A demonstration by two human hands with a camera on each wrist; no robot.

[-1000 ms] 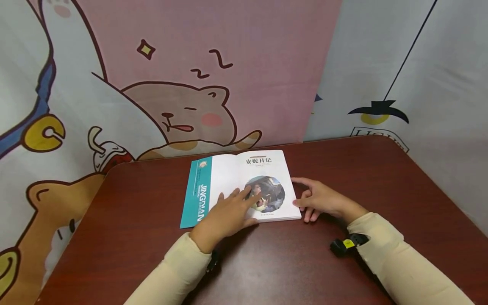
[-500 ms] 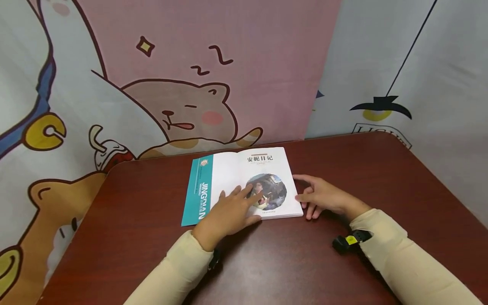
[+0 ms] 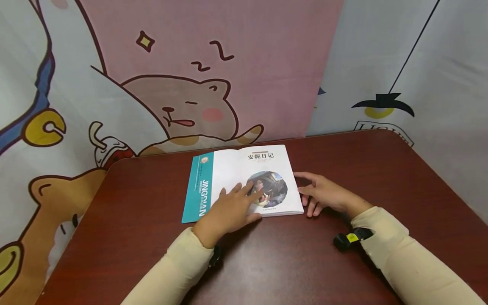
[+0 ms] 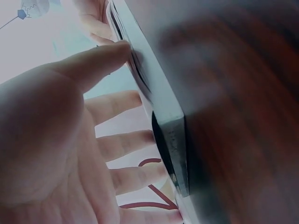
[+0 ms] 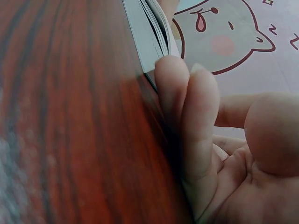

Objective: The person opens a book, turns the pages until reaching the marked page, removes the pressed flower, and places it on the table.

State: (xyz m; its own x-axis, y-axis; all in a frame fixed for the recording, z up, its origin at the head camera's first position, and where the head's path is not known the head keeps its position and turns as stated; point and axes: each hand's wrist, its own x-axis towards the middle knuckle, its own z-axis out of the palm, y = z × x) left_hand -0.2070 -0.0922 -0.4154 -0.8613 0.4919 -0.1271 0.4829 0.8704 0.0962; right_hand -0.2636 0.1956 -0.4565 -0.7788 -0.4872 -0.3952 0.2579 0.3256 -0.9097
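An open book [image 3: 263, 169] lies on the brown table, its right page bearing a title and a round picture. A teal cover flap [image 3: 197, 186] shows along its left side. My left hand [image 3: 230, 209] rests across the lower part of the pages with fingers spread; in the left wrist view its fingertips touch the book's top and the thumb lies by the near edge. At the right edge, my right hand [image 3: 324, 195] touches the page side with its index finger and thumb, other fingers bent toward the table. The right wrist view shows these fingers beside the page block [image 5: 149, 35].
The brown table [image 3: 289, 258] reaches to a cloth backdrop [image 3: 274, 76] printed with cartoon animals. A dark wrist device with a yellow tag [image 3: 351, 238] is strapped to the right sleeve.
The whole scene has shifted slightly upward as the head view tilts. My right thumb has moved a little up along the book's edge. The left hand keeps its place on the pages.
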